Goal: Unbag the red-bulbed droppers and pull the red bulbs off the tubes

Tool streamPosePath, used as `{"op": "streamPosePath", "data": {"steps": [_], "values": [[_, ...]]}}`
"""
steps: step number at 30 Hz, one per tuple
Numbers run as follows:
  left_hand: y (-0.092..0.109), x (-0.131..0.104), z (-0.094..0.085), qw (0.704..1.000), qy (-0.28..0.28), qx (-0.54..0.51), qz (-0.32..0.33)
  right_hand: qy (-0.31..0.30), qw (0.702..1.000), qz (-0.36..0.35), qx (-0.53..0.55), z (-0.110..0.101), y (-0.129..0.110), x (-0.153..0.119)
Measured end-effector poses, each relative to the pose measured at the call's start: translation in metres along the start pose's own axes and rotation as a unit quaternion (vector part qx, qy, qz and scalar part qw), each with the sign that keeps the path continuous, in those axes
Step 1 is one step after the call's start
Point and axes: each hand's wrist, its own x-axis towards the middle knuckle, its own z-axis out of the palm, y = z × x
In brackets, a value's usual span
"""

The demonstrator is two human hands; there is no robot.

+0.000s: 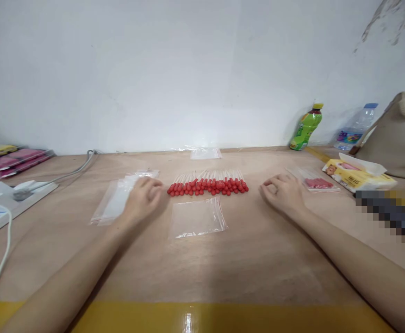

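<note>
A row of sticks with red heads and pale, thin stems (207, 186) lies in the middle of the table, heads toward me. Just left of the row is my left hand (143, 196), its fingers loosely bent with nothing visible in them. Beside and partly beneath that hand are clear zip bags (114, 199). My right hand (283, 192) rests on the table to the right of the row, fingers loosely curled and holding nothing that I can see. One flat, clear zip bag (198, 217) lies in front of the red heads, touched by neither hand.
Behind my right hand lies a zip bag with red pieces (318, 183). A tissue pack (357, 175), a green bottle (306, 127), a clear bottle (357, 127) and a beige bag (395, 138) stand at right. At left are a power strip (32, 196) and pink packets (18, 162).
</note>
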Motion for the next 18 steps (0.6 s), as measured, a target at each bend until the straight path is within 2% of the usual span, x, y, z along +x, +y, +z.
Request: {"op": "streamPosePath", "data": {"steps": [3,5,8,11,13,15,16,18], "values": [[0.039,-0.008,0.015,0.984,-0.129,-0.116,0.028,0.001,0.989,0.079,-0.125,0.003,0.031,0.006],[0.052,-0.012,0.022,0.974,-0.182,-0.138,0.013,-0.029,0.975,0.136,-0.174,0.006,0.051,0.009],[0.054,-0.014,0.025,0.962,-0.219,-0.16,-0.029,-0.078,0.963,0.178,-0.188,0.011,0.076,0.01],[0.051,-0.011,0.019,0.936,-0.285,-0.197,-0.064,-0.075,0.966,0.165,-0.183,0.017,0.096,0.012],[0.047,-0.009,0.012,0.912,-0.33,-0.236,-0.063,-0.066,0.97,0.153,-0.178,0.019,0.107,0.013],[0.037,-0.005,0.003,0.904,-0.318,-0.275,-0.08,-0.056,0.973,0.142,-0.17,0.02,0.116,0.015],[0.029,-0.002,-0.003,0.911,-0.282,-0.282,-0.106,-0.051,0.974,0.141,-0.168,0.019,0.119,0.016],[0.003,0.003,-0.015,0.936,-0.16,-0.249,-0.19,-0.008,0.977,0.141,-0.159,0.014,0.117,0.019]]}}
